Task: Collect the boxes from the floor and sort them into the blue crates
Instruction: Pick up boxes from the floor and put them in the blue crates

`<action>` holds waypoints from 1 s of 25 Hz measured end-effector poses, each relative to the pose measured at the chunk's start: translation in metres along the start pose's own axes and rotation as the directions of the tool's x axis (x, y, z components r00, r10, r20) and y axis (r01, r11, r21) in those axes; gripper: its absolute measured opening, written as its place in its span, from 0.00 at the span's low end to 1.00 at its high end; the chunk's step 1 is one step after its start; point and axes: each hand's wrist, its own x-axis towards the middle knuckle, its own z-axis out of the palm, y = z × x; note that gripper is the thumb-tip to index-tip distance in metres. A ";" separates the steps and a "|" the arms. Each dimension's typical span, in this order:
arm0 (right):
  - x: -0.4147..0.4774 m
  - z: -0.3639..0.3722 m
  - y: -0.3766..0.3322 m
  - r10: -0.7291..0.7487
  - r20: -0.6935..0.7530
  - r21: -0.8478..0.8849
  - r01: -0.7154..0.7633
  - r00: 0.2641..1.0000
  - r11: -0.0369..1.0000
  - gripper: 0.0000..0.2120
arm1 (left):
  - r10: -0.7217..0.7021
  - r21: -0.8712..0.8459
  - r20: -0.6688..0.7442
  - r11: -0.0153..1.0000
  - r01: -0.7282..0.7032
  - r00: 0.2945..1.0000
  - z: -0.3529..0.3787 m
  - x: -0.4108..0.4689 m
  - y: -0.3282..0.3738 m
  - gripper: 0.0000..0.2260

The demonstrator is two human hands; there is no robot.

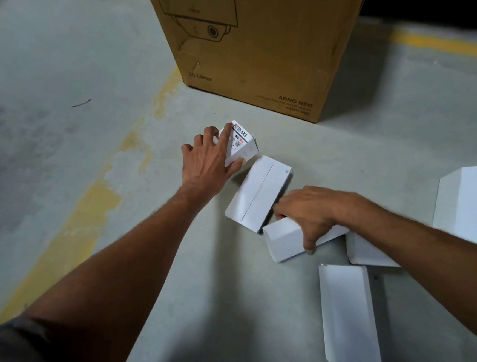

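Head camera looks down on your two bare arms reaching toward the floor. Your left hand (209, 157) is clamped on the small white cardboard box with black and orange print (241, 142): the thumb presses its near side, the index finger lies along its top edge, and the other fingers curl round its left side. This box is tilted with one corner raised, just in front of the big brown cardboard carton (256, 45); whether it touches the grey concrete floor (54, 80) I cannot tell. Your right hand (312, 212) grips the plain white oblong cardboard box (284, 241) from above, with the fingers curled over its far edge and the thumb down on its near face. Between the two hands lies a flat white cardboard box with a seam line (259, 194), very near to the box in your right hand. Under your right forearm a further white box (368, 254) shows only partly. Nearer to you lies a long white box (346, 315), and at the right edge a tall white box (465, 204), apart from both hands. A worn yellow painted line (86, 211) runs over the floor to the left of your left arm. A dark sleeve (5, 339) covers your left upper arm
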 end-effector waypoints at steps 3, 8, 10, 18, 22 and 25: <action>-0.007 -0.035 0.011 0.007 0.044 0.004 -0.007 0.999 1.000 0.26 | -0.039 -0.032 -0.013 0.999 0.038 0.999 0.001 -0.006 -0.010 0.35; 0.034 -0.073 -0.014 0.005 -0.079 -0.177 -0.019 0.997 0.984 0.25 | -0.127 -0.060 -0.019 0.990 0.125 0.992 -0.001 -0.011 -0.027 0.35; 0.057 -0.073 -0.026 0.055 0.021 -0.180 -0.050 0.998 0.982 0.27 | -0.168 -0.065 -0.034 0.984 0.165 0.985 -0.002 -0.014 -0.030 0.35; 0.042 -0.054 -0.020 0.075 -0.121 -0.226 -0.101 0.990 0.969 0.37 | -0.247 -0.134 -0.065 0.962 0.237 0.967 -0.008 -0.018 -0.029 0.35; 0.029 -0.042 -0.029 0.162 -0.132 -0.195 -0.186 0.978 0.963 0.30 | -0.293 -0.218 -0.009 0.934 0.284 0.956 -0.028 -0.041 -0.016 0.35; 0.011 -0.038 -0.041 0.247 -0.162 -0.130 -0.269 0.955 0.954 0.29 | -0.349 -0.348 0.010 0.877 0.331 0.937 -0.072 -0.070 -0.009 0.34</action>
